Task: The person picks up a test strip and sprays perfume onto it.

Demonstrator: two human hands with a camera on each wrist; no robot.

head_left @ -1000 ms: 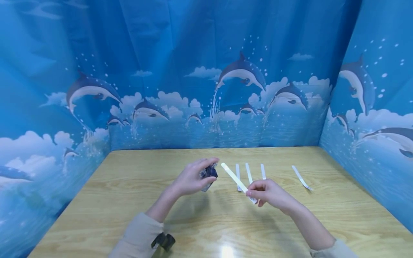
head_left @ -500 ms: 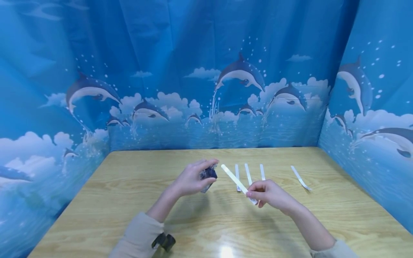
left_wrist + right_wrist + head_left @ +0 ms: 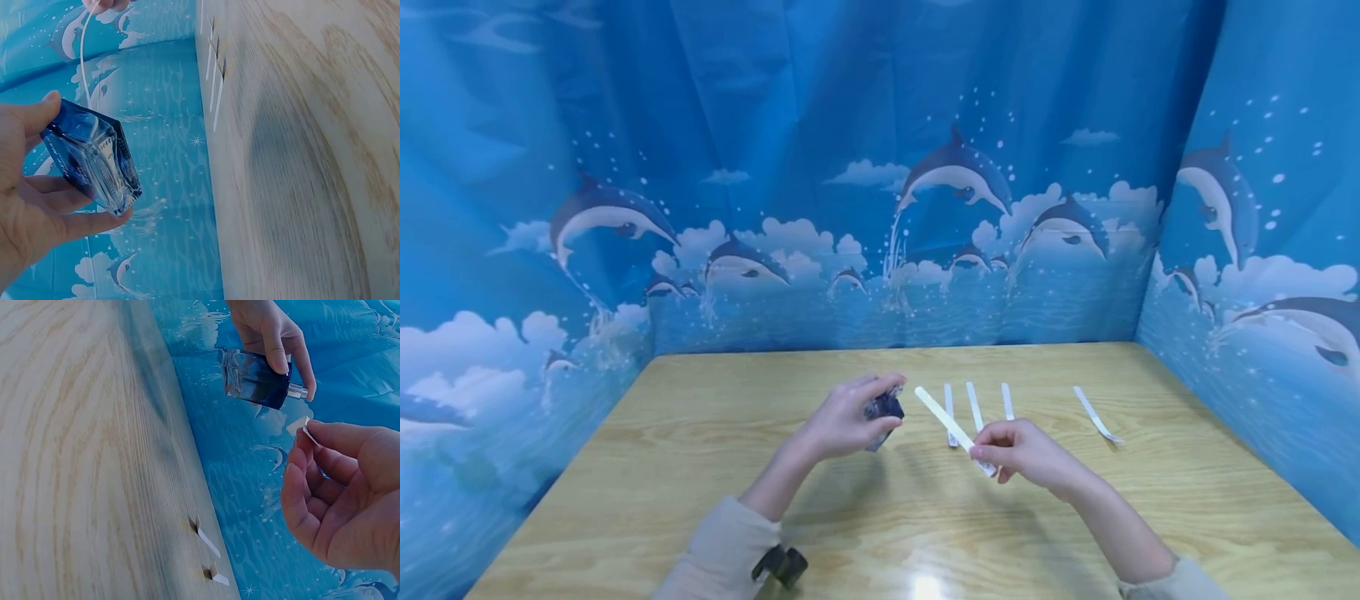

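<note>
A blue glass perfume bottle is gripped in my left hand, raised above the wooden table. Its silver spray nozzle shows in the right wrist view, with my index fingertip at the nozzle's end. My right hand pinches a white paper strip near its lower end, between thumb and fingers. The strip slants up toward the bottle, and a small gap separates the two. In the left wrist view the clear thick base of the bottle faces the camera, and the strip looks thin, edge-on.
Behind the raised strip, three white strips lie side by side on the table, one being the middle strip. Another strip, curled at its near end, lies farther right. A blue dolphin-print curtain encloses the table's back and sides.
Both hands keep the bottle and the strip in nearly the same place. Only the head view has shifted slightly.
</note>
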